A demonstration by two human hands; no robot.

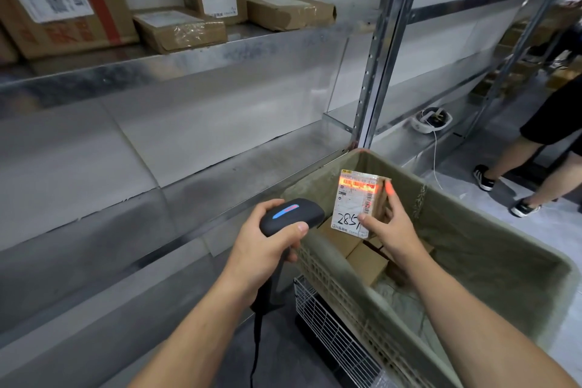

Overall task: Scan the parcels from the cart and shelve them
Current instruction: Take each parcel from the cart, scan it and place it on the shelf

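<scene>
Upper shelf (pixel 220 50) was crowded on the left by cardboard boxes (pixel 179 30); a bare stretch was left between the last box and the upright post (pixel 374 72). Shelf below (pixel 267 157) was left open along its visible length. Cart (pixel 466 208) was parked just beside the shelving, its floor partly taken by loose boxes (pixel 367 261). Right aisle was narrowed by a bystander's legs (pixel 516 164).

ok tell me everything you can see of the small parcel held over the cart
The small parcel is a brown cardboard box, its white shipping label facing the camera, with barcodes and handwritten digits starting 285. Red scanner light falls across the top barcode. The right hand pinches its right side, holding it upright above the cart.
</scene>
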